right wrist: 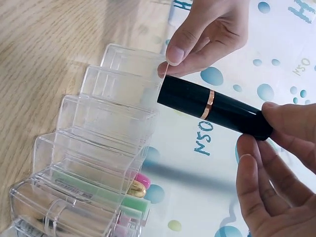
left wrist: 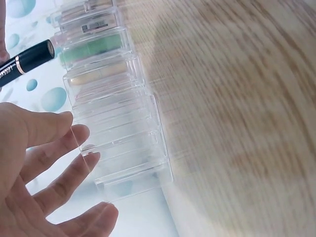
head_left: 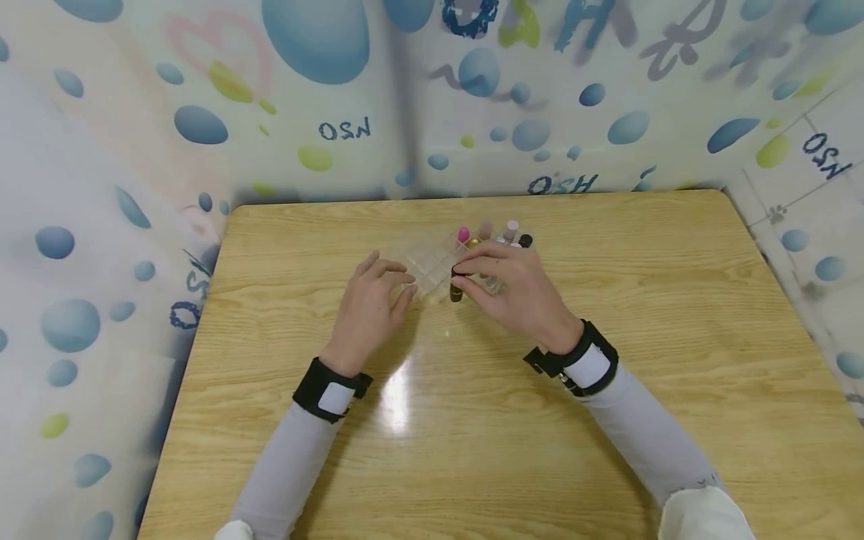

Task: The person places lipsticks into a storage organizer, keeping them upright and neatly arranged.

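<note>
My right hand (head_left: 516, 289) pinches one end of a black lipstick tube (right wrist: 190, 101) with a rose-gold band between thumb and fingertips. In the head view the tube hangs upright near the front side of a clear stepped organizer (head_left: 432, 262). White lettering on the lipstick shows in the left wrist view. My left hand (head_left: 371, 311) is at the organizer's left end, fingers spread and loosely bent. Its thumb and fingertips (left wrist: 91, 158) lie right at the rim of the see-through compartments.
Several cosmetics stand in the organizer's right part, among them a pink-topped one (head_left: 463, 234), a gold-topped one and a black-capped one (head_left: 526, 241). A green item (right wrist: 98, 190) shows through the plastic. The wooden table (head_left: 432, 450) meets a patterned curtain (head_left: 378, 135) behind.
</note>
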Demonstrator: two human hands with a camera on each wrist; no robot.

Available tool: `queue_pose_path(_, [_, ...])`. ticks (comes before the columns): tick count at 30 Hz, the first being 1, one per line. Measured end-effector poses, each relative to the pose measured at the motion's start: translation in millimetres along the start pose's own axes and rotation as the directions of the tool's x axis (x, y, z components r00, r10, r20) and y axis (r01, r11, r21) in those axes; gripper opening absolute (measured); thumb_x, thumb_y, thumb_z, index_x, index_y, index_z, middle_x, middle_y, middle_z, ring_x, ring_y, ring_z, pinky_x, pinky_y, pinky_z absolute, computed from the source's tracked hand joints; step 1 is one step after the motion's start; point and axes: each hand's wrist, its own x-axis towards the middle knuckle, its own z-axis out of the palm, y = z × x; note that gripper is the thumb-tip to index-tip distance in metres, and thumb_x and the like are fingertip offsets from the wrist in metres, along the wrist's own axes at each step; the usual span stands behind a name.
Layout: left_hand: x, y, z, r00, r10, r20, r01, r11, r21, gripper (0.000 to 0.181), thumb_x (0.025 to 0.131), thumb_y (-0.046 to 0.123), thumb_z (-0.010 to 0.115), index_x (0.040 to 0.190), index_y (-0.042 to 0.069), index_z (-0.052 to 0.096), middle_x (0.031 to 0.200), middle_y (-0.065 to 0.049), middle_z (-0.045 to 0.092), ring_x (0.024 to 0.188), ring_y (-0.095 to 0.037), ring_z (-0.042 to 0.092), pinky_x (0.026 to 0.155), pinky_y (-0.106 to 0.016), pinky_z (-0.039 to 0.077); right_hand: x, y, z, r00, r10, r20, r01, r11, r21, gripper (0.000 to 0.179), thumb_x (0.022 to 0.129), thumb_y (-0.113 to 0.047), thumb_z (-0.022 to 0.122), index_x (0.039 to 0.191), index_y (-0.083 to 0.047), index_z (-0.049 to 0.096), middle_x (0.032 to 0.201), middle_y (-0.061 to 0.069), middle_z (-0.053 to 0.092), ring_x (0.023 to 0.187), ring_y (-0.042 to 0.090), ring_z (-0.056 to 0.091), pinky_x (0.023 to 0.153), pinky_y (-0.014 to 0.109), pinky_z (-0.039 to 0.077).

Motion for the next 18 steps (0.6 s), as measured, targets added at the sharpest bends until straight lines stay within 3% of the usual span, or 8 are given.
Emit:
queue_pose_path(4, [-0.2,-0.2,-0.1,1.000,0.006,0.007,-0.006,1.000,0.014,0.020,0.097,0.014,0.070,0.103,-0.001,0.080,0.108,-0.015,0.075,0.110,-0.029,0.067,0.123,-0.049,0.030,7.8,2,3,1.000,-0.021,-0.007,0.021,0.999,-0.025,0.014,0.090,-0.017,0.079,0.095,-0.004,0.084,0.101,0.008,0.078,0.092,0.019,0.074,0.072,0.032,0.059])
queue_pose_path(11, [0.1,1.6,1.3,1.000,0.009,0.022,-0.010,0.999,0.037,0.020,0.098,0.015,0.069,0.104,0.001,0.082,0.101,-0.013,0.077,0.112,-0.027,0.066,0.124,-0.049,0.029,18.6,8,7,0.998,-0.044,-0.037,0.043,0.998,-0.041,0.013,0.090,-0.015,0.079,0.094,-0.003,0.083,0.099,0.009,0.078,0.097,0.022,0.074,0.092,0.040,0.058])
queue_pose_path(18, [0.1,2.7,0.6,1.000,0.019,0.023,-0.020,0.998,0.063,0.018,0.098,0.015,0.069,0.101,0.002,0.083,0.094,-0.010,0.079,0.114,-0.028,0.066,0.123,-0.051,0.030,29.3,13,12,1.000,-0.021,-0.011,0.021,1.000,-0.012,0.015,0.093,-0.015,0.075,0.098,-0.002,0.082,0.100,0.007,0.076,0.087,0.016,0.071,0.075,0.034,0.059])
